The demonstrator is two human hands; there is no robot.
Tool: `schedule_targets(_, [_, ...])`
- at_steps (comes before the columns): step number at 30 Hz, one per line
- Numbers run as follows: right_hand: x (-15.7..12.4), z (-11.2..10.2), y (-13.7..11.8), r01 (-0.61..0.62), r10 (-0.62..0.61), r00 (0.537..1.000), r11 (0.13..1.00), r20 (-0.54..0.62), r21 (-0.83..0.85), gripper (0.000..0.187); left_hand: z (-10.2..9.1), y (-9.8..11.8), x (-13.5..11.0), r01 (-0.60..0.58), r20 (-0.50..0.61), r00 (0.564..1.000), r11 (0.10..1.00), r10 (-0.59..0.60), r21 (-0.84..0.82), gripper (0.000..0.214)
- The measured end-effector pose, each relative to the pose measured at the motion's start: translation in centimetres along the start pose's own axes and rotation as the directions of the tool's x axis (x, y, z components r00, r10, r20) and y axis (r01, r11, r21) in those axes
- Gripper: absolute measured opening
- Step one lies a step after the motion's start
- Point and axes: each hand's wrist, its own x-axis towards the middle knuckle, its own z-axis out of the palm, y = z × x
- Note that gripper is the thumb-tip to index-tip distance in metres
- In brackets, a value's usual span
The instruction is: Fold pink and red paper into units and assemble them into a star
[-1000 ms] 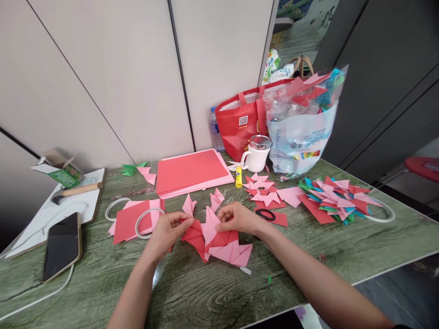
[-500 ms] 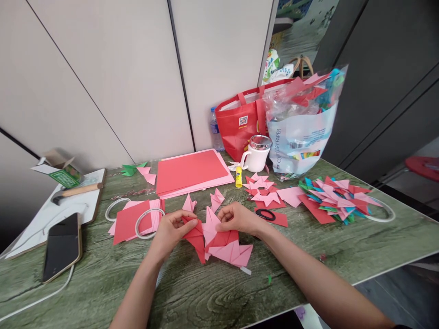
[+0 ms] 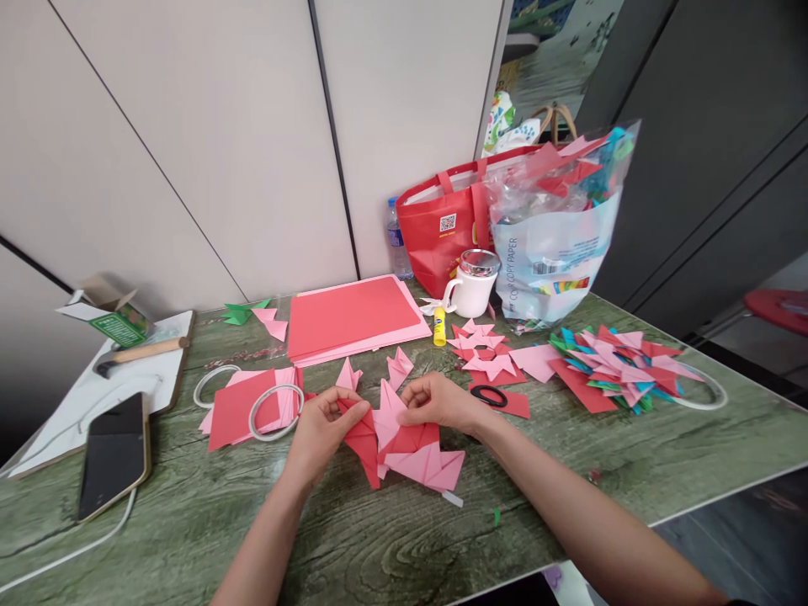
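A joined cluster of folded red and pink paper (image 3: 424, 465) sits near the middle of the dark green wood-grain counter (image 3: 379, 555), between the two hands. The right hand (image 3: 438, 402) pinches the cluster's pink point between thumb and fingers. The left hand (image 3: 321, 425) pinches the top of a red folded paper piece (image 3: 364, 446) at the cluster's left side; whether that piece is already joined on, I cannot tell. A small white strip (image 3: 453, 499) shows by the cluster's near right edge, with a tiny green scrap (image 3: 497, 516) farther right.

Just beyond the hands stand two small pink folded paper pieces (image 3: 399, 368). To the left, a thin white ring (image 3: 268, 436) lies on a pile of red and pink paper rectangles (image 3: 235, 412). To the right, a black oval loop (image 3: 493, 403) rests on red paper, and beyond it lies a heap of pink, red, blue and green folded paper (image 3: 622, 362).

Farther back are a flat stack of red and pink sheets (image 3: 353, 316), a yellow glue stick (image 3: 439, 326), a white lidded mug (image 3: 472, 296) and a red shopping bag (image 3: 435, 231). At far left lies a black-screened phone (image 3: 114, 454).
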Motion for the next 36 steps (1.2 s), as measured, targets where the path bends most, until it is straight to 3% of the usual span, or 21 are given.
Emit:
schedule_targets(12, [0.0, 0.06, -0.14, -0.022, 0.023, 0.999, 0.999, -0.025, 0.03, 0.03, 0.57, 0.16, -0.12, -0.12, -0.114, 0.985, 0.99, 0.128, 0.081, 0.02])
schedule_targets(23, [-0.16, 0.3, -0.49, 0.044, -0.045, 0.998, 0.999, -0.04, -0.032, 0.025, 0.43, -0.64, 0.2, -0.084, -0.096, 0.992, 0.996, 0.085, 0.008, 0.027])
schedule_targets(29, [0.01, 0.24, -0.23, 0.044, -0.046, 0.996, 0.999, -0.075, -0.027, 0.027, 0.36, -0.44, 0.17, -0.064, -0.05, 0.996, 0.995, 0.067, 0.071, 0.029])
schedule_targets(36, [0.01, 0.38, -0.33, 0.035, -0.035, 0.994, 0.999, -0.105, 0.001, 0.029, 0.44, -0.66, 0.2, -0.018, -0.088, 0.996, 0.998, 0.012, -0.063, 0.031])
